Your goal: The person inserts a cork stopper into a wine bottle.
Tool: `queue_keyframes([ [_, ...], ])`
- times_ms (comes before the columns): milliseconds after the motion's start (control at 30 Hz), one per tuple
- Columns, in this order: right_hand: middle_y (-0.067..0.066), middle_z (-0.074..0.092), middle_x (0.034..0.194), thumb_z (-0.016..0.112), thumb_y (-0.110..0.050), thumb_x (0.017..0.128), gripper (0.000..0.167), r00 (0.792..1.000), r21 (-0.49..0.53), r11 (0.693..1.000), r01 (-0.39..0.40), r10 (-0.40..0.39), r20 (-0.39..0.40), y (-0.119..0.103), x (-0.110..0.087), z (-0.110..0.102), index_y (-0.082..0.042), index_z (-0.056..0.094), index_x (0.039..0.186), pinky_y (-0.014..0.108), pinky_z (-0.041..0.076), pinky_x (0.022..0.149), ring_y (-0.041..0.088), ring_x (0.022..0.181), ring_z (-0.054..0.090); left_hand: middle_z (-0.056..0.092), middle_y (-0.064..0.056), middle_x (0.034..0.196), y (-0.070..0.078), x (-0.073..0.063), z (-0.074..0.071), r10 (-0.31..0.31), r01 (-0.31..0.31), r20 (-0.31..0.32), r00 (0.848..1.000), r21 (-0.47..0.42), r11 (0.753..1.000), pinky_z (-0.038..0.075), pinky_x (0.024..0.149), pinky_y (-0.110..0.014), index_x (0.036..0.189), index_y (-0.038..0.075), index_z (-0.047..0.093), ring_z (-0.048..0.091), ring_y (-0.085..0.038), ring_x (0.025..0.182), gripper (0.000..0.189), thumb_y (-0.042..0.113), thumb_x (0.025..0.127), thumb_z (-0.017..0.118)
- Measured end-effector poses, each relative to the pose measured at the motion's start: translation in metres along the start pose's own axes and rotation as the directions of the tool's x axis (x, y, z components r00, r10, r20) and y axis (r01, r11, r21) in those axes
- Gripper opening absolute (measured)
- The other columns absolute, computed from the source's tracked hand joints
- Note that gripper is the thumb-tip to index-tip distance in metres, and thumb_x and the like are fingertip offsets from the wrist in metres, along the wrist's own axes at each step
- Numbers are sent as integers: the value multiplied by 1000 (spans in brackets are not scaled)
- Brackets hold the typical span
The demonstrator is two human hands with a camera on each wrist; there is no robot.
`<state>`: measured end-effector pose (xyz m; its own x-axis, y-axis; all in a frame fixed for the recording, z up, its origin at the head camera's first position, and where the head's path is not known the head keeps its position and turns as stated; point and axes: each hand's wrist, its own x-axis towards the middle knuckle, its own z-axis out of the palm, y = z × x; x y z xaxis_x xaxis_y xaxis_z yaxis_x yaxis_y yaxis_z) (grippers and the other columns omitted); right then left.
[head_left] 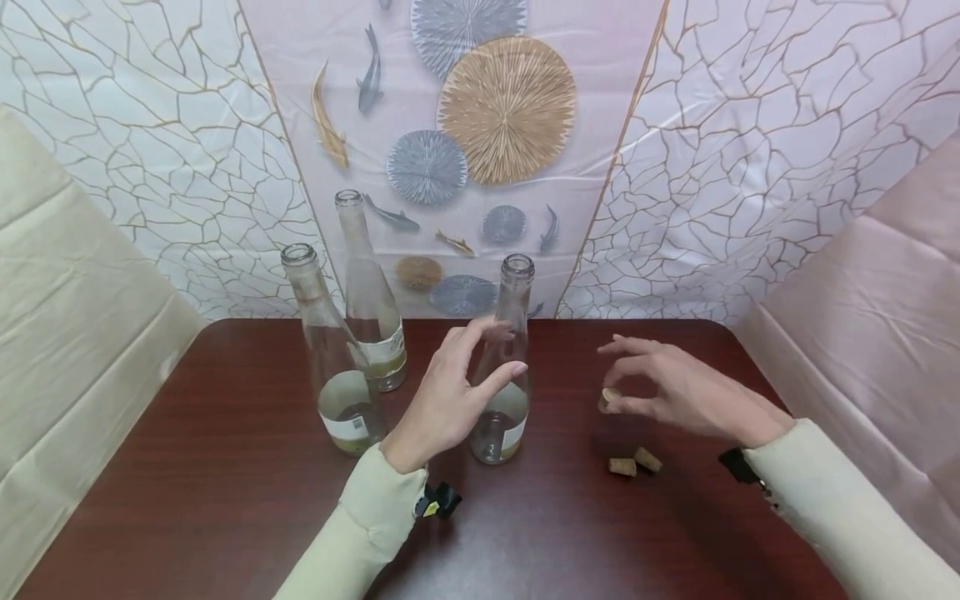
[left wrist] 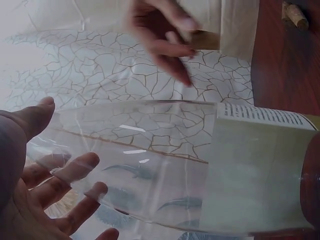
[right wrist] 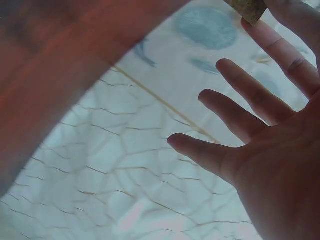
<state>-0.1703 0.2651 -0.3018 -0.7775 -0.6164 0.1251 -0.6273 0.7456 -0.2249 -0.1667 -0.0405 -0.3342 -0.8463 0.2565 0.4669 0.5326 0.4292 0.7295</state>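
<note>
The right hand [head_left: 678, 387] pinches a short tan cork [head_left: 607, 397]; the spread left hand [head_left: 447, 396] could bump over the tall clear-glass bottle [head_left: 507, 410].

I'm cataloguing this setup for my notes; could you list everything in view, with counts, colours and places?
Bottles: 3, clear with pale labels, upright, two left, one centre
Corks: 3, tan, two on the table, one held
Table: 1, dark red-brown, under the bottles
Backdrop: 1, white and pink with gold lines, behind the table
Side drapes: 2, beige and pinkish, left and right
Wrist devices: 2, black, one each wrist
Sleeves: 2, pale green, both arms
Left hand: 1, beside the centre bottle, contact unclear
Right hand: 1, over the table, pinching a cork
</note>
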Motion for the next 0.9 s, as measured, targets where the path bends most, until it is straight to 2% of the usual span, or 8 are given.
queue_keyframes([
  [200,3,56,149,80,-36,88,13,1000,-24,999,30,-30,-5,-16,9,-33,-43,70,94,53,45,108,38,148,40,60,4,137,-1,-2,0,21,-20,-24,999,43,999,43,110,-42,133,22,60,49,-15,128,46,38,93,75],
  [467,3,52,153,80,-33,89,12,995,-41,995,93,-94,-35,-35,21,-75,-40,72,96,59,39,114,38,150,38,56,1,142,-2,-1,0,60,-56,-38,998,87,995,42,113,-40,136,18,59,45,-16,131,49,39,94,73],
  [600,1,52,155,80,-34,88,14,995,-46,995,93,-95,-35,-44,25,-91,-42,70,93,63,33,117,38,153,33,54,0,146,-2,-2,1,72,-68,-34,997,104,992,41,115,-40,138,16,58,44,-17,134,51,40,95,72],
  [900,2,46,160,79,-36,88,14,992,-57,990,126,-127,-10,-63,39,-118,-41,70,97,65,30,118,39,154,31,51,1,150,-1,-3,-1,96,-88,-51,994,150,985,39,117,-42,138,17,59,43,-18,139,50,43,96,69],
])
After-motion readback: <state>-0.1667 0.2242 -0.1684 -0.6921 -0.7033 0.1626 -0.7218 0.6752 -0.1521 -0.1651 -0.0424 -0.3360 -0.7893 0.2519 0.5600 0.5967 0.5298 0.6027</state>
